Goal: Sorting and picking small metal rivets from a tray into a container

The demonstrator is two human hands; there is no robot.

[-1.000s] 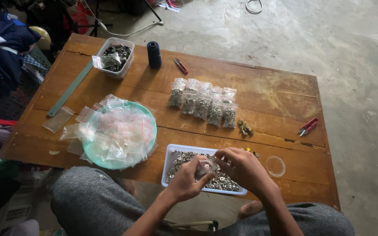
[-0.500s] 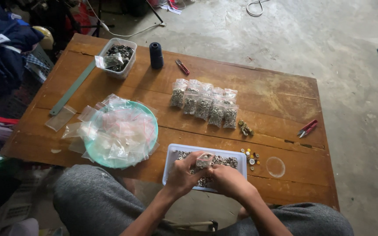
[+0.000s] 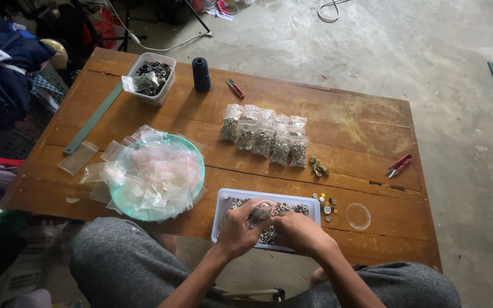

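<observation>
Left hand: at 6 o'clock on the counter, over the near-left part of the white tray; its grip is closed on a small clear bag.
Right hand: just beside the left hand, over the tray's near edge; fingers curled at the same bag, though I cannot tell whether they pinch it or only touch it.
Small clear bag: held between both hands above the tray, some small metal pieces showing inside.
White tray: rectangular, at 6 o'clock near the counter's front edge, filled with small metal rings.
Filled bags: a row of clear packets with metal pieces, at the counter's centre, lying side by side and overlapping.
Green bowl: at 8 o'clock, heaped with empty clear bags, several spilling onto the wood.
Loose pieces: small rings and caps just right of the tray; another small cluster near the row's right end.
Second tub: at 11 o'clock, holding dark metal pieces.
Thread spool: dark, upright, at 12 o'clock, beside the tub.
Red snips: at 3 o'clock, well apart from the hands.
Green ruler: lies slanted along the left side.
</observation>
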